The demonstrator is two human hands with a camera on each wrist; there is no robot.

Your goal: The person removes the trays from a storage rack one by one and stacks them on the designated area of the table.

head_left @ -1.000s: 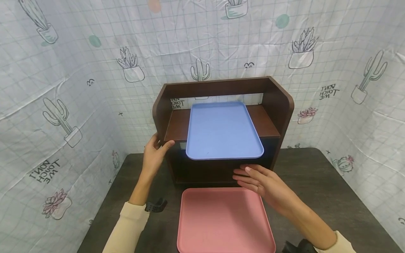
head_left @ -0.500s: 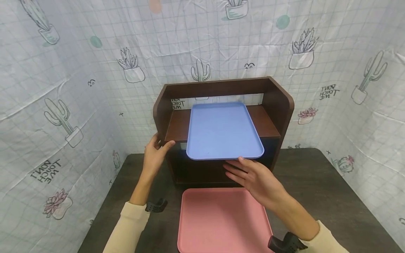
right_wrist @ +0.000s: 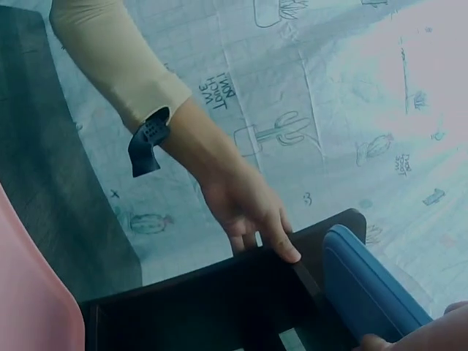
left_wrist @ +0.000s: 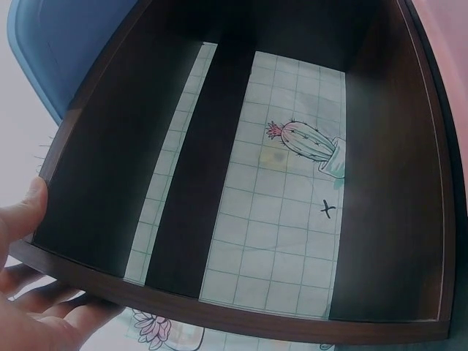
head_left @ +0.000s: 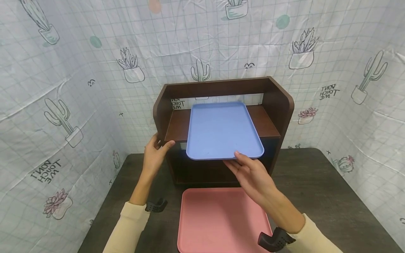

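Note:
A blue tray (head_left: 223, 130) lies on the upper board of a dark brown wooden shelf (head_left: 286, 105), its front end jutting past the board. My right hand (head_left: 254, 175) pinches the tray's front rim right of its middle, thumb on top and fingers underneath, partly hidden. My left hand (head_left: 153, 153) grips the shelf's left side panel, with the thumb at the front edge and the fingers around the outside. In the left wrist view, the left thumb (left_wrist: 29, 208) presses the brown edge, while the other fingers reach around the outer face.
A pink tray (head_left: 221, 221) rests on the dark table (head_left: 303, 182) in front of the shelf. Below the upper board is an open lower compartment (head_left: 205, 172). A white cloth (head_left: 104, 88) printed with cacti surrounds the table at the back and sides.
My right hand has moved left and up from below the blue tray to its front rim and taken hold of it. The left hand and the tray stay where they were.

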